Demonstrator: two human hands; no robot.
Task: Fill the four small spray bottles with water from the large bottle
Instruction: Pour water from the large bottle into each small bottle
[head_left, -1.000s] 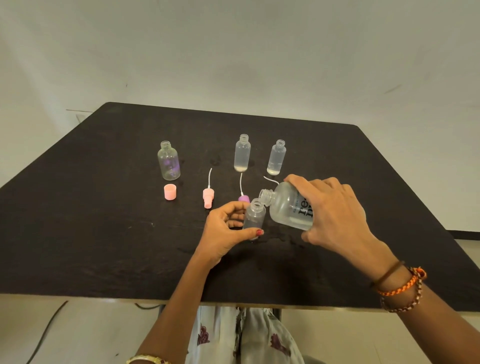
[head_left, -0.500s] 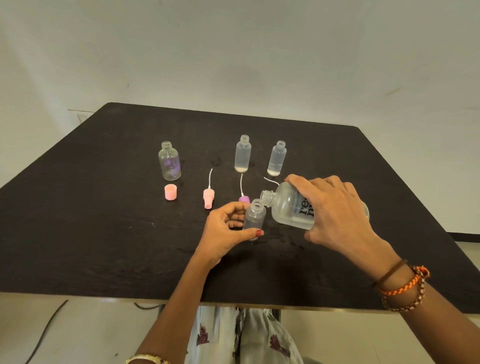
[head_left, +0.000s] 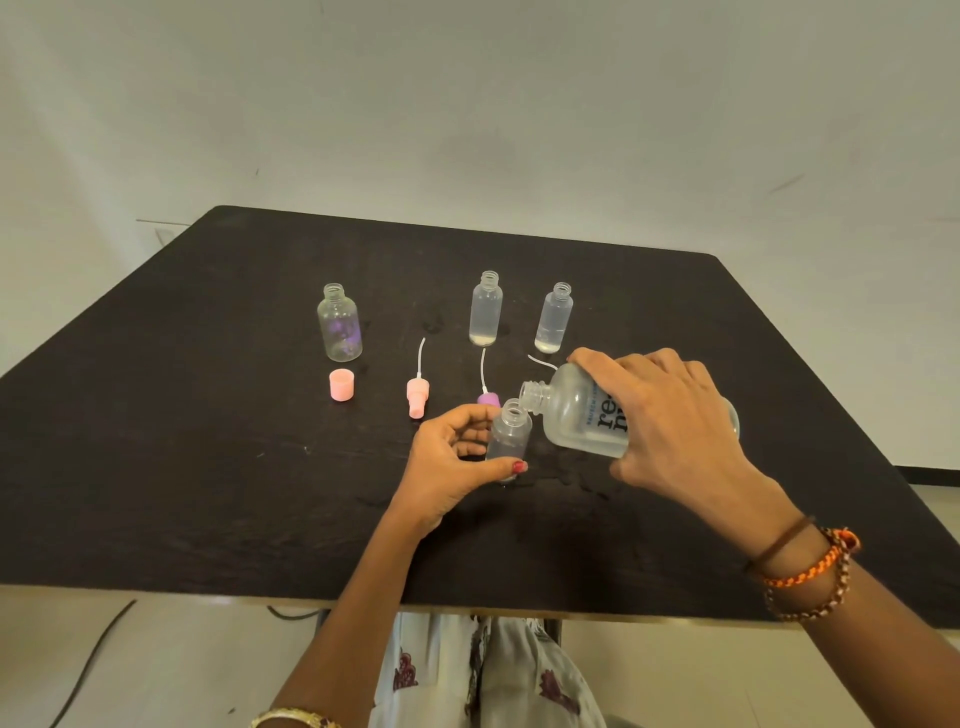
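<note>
Little has shifted since a second ago: my right hand (head_left: 675, 421) still grips the tilted large bottle (head_left: 576, 410), mouth just above the small spray bottle (head_left: 509, 436) my left hand (head_left: 452, 462) pinches upright on the table (head_left: 182, 441). I'd tip slowly, keeping the mouths aligned. Any stream and the fill level are hard to make out.

R hand (head_left: 675, 421) grips large bottle (head_left: 576, 410), tipped w/ mouth just over small bottle (head_left: 509, 431) pinched upright by L hand (head_left: 452, 462) on black table (head_left: 182, 467). Behind: 3 open bottles (head_left: 340, 325) (head_left: 485, 309) (head_left: 555, 319), pink cap (head_left: 342, 385), pink sprayer (head_left: 417, 397), purple sprayer (head_left: 487, 397).
</note>
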